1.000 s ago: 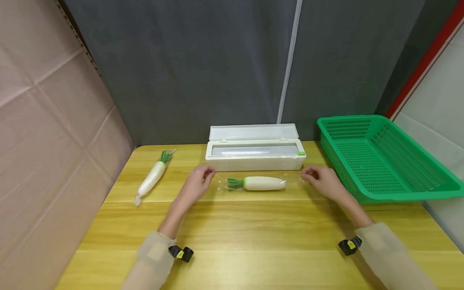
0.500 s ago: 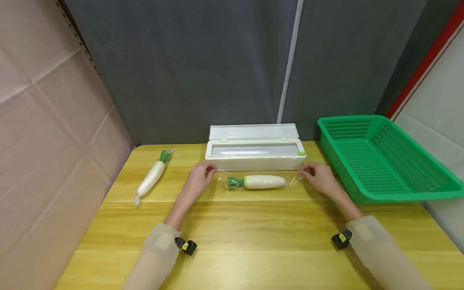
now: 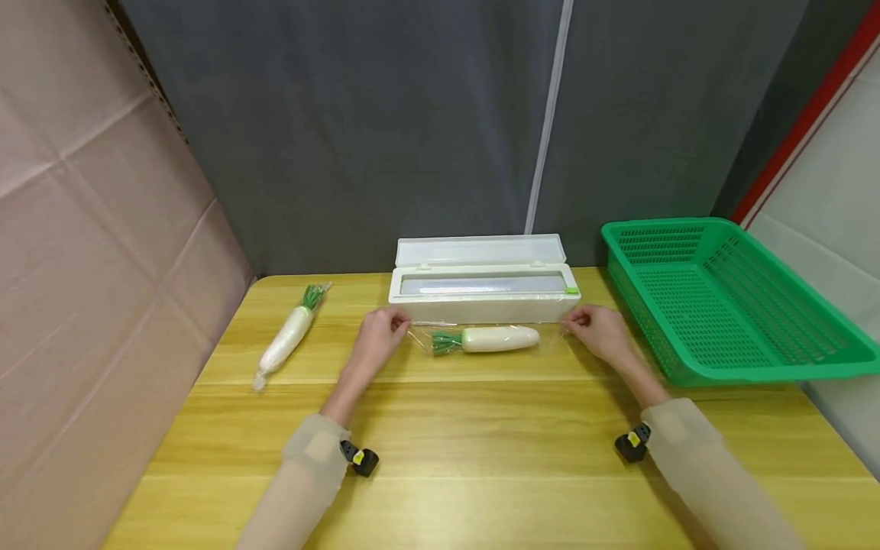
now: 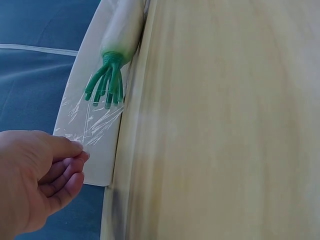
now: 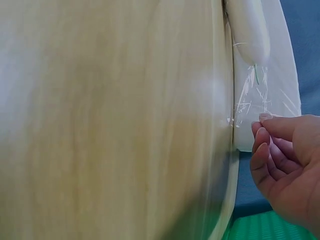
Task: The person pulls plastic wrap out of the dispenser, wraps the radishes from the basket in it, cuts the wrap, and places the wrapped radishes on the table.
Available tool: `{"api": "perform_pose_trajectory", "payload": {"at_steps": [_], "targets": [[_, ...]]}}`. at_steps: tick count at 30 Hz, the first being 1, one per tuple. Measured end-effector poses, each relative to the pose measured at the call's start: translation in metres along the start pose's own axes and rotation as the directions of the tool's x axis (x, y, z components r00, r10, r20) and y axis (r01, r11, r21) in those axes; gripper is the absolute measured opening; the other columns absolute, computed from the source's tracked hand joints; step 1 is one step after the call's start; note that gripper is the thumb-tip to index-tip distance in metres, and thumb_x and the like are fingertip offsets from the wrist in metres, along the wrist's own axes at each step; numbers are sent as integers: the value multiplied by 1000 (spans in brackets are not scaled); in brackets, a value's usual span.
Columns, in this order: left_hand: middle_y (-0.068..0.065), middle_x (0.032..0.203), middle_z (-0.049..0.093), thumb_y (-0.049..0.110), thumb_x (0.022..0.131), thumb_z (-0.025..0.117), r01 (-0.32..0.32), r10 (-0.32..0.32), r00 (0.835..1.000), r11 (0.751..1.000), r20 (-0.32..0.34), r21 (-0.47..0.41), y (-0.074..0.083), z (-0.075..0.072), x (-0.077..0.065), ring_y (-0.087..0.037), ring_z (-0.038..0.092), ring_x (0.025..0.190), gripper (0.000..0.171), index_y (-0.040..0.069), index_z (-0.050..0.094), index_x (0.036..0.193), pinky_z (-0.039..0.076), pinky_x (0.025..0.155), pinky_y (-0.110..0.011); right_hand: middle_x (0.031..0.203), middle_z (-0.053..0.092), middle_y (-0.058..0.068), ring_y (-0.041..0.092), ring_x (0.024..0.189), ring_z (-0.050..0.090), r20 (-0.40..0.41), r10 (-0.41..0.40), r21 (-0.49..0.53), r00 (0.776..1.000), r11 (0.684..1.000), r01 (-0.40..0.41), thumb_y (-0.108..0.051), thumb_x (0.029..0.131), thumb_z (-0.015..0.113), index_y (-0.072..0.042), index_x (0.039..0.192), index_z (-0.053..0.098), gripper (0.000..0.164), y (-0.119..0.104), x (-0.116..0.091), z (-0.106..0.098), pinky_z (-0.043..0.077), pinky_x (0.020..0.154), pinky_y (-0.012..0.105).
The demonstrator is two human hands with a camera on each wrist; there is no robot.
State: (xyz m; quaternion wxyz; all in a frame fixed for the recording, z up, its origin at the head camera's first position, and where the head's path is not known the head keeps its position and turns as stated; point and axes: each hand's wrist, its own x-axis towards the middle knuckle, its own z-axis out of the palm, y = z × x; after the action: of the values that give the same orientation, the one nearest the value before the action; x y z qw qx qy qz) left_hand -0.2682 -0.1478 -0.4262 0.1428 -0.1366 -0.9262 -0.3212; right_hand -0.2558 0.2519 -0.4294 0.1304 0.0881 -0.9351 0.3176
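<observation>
A white radish [image 3: 500,339] with green stalks [image 3: 445,342] lies crosswise in front of a white cling film dispenser [image 3: 484,305], inside clear cling film [image 4: 90,127]. My left hand [image 3: 378,334] pinches the film's end beyond the stalks between thumb and forefinger. At the opposite end, past the radish's tip, my right hand [image 3: 600,334] pinches the film [image 5: 252,100] the same way. In both wrist views the film stretches in creases from the radish to the fingertips. The dispenser's lid [image 3: 480,250] stands raised at the back.
A second radish [image 3: 287,339], wrapped in film, lies slantwise at the table's left. On the right stands a green plastic basket [image 3: 687,374], close to my right hand. A dark grey curtain [image 3: 330,153] hangs behind the wooden table [image 3: 467,458].
Both hands have moved slightly away from me and a little closer together, holding the film's ends. The radish between them has shifted slightly toward the dispenser and turned a little.
</observation>
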Motion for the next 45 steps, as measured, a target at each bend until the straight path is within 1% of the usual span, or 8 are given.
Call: {"api": "perform_pose_trajectory", "payload": {"at_steps": [5,11,16,24,28,33,38,45], "targets": [[-11,83,73,4,91,72,69,-69,998,997,0,-22,-2,4,0,-21,68,76,6,0,77,90,57,71,-33,73,71,11,9,60,57,10,60,42,998,997,-60,-9,91,74,5,86,73,15,3,3,5,43,52,22],[-9,81,74,5,89,74,95,-97,995,995,-40,-28,-3,9,0,-21,69,74,6,1,77,87,57,70,-33,72,71,13,9,55,59,14,132,95,991,987,-132,-10,92,71,6,87,73,17,4,5,9,41,47,21],[-8,81,74,7,88,75,129,-132,988,991,-77,-44,-4,13,0,-19,69,74,6,2,78,87,57,70,-34,69,71,11,7,52,58,-14,156,91,988,984,-154,-10,90,71,5,85,74,17,1,5,9,40,48,21],[-7,80,75,5,87,72,139,-145,980,989,-137,-52,-2,16,0,-20,71,74,9,4,80,84,58,69,-35,59,67,6,6,49,56,-67,193,60,979,980,-190,-15,88,70,3,79,75,20,-6,3,9,40,50,25],[-9,81,75,5,87,72,165,-172,976,984,-136,-66,-1,16,0,-21,71,74,8,3,80,85,58,70,-36,58,66,4,6,49,56,-69,190,65,979,980,-186,-15,88,71,3,79,75,21,-6,4,11,40,50,25],[-11,84,74,5,89,75,184,-198,975,974,-103,-130,-1,15,-1,-22,70,76,6,1,78,87,58,71,-36,64,68,9,10,52,60,-11,160,134,987,978,-157,-11,90,69,6,83,72,19,-3,2,11,41,48,21],[-12,85,74,6,88,78,169,-186,979,968,-79,-188,-4,12,-1,-23,69,76,6,0,77,89,58,71,-35,72,69,14,15,58,63,76,152,255,985,953,-166,-7,93,69,11,90,69,18,2,1,6,49,49,21],[-9,81,73,11,88,79,187,-208,976,950,-64,-250,-2,3,-4,-20,66,71,9,2,78,88,53,65,-29,78,70,15,15,63,64,115,139,244,984,956,-163,-12,96,70,9,96,69,21,-3,-4,-7,50,52,22]]}}
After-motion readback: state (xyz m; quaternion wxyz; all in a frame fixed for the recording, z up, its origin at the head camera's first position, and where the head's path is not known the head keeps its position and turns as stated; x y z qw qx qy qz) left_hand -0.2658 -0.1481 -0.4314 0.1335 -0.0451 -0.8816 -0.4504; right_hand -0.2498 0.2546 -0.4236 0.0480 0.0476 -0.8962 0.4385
